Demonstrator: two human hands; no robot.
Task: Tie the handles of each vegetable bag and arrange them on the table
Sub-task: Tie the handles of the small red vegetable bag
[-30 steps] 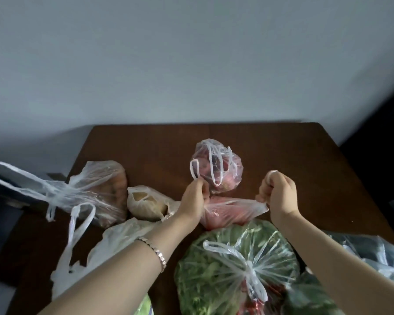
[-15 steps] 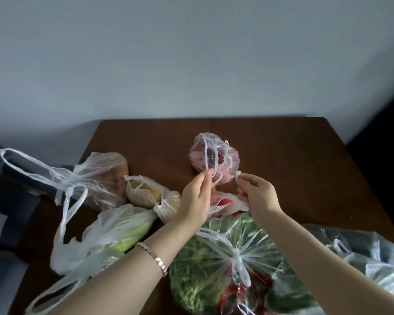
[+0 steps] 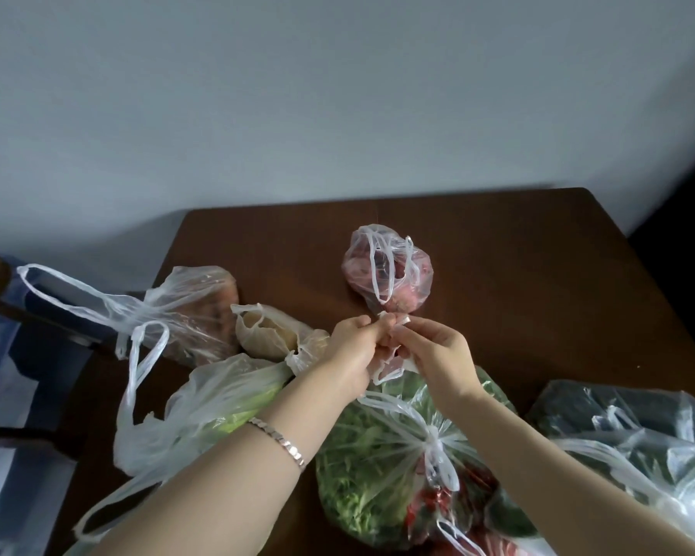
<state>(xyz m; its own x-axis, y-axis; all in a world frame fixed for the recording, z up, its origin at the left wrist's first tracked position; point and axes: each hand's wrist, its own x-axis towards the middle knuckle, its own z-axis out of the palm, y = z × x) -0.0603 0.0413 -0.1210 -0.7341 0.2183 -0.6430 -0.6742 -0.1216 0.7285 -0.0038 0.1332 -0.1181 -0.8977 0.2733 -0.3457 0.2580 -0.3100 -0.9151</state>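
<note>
With both hands pinched on thin plastic handles, I hold a small red-filled bag at mid-table.

While my left hand (image 3: pixel 352 347) and right hand (image 3: pixel 434 351) meet fingertip to fingertip, each is closed on a twisted white handle of the small bag (image 3: pixel 392 365), whose body is mostly hidden beneath them. Just beyond sits a tied bag of red produce (image 3: pixel 388 270). Nearer me lies a knotted bag of leafy greens (image 3: pixel 386 459); to my left are a pale tied bag (image 3: pixel 273 331), a cabbage bag (image 3: pixel 217 399) and a loose-handled bag (image 3: pixel 193 307), all on the brown table (image 3: pixel 538 282).
</note>
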